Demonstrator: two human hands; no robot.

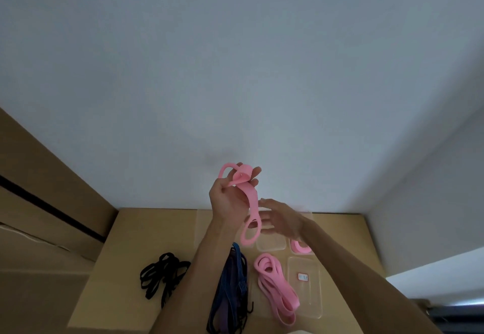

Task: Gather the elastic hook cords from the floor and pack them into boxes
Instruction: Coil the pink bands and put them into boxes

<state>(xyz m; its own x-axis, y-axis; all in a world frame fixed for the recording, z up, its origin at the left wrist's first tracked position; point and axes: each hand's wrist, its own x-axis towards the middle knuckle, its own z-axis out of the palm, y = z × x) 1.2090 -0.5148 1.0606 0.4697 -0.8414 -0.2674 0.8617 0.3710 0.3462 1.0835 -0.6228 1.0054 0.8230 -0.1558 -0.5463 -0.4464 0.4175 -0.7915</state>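
My left hand (pixel 227 197) is raised above the cardboard surface and grips a pink elastic cord (pixel 252 210), which is wound around its fingers at the top and hangs down in a loop. My right hand (pixel 281 219) hovers just right of the hanging loop with fingers straight, close to the cord. Below lie a pile of pink cords (pixel 276 286), a bundle of blue and purple cords (pixel 233 289) and a tangle of black cords (pixel 163 276). A clear plastic box (pixel 303 251) at the right holds a coiled pink cord.
A second clear box (pixel 271 243) and a clear lid with a small label (pixel 305 289) lie on the big cardboard box (pixel 146 236). More cardboard boxes (pixel 39 189) stack up on the left. A pale wall (pixel 235 71) stands behind.
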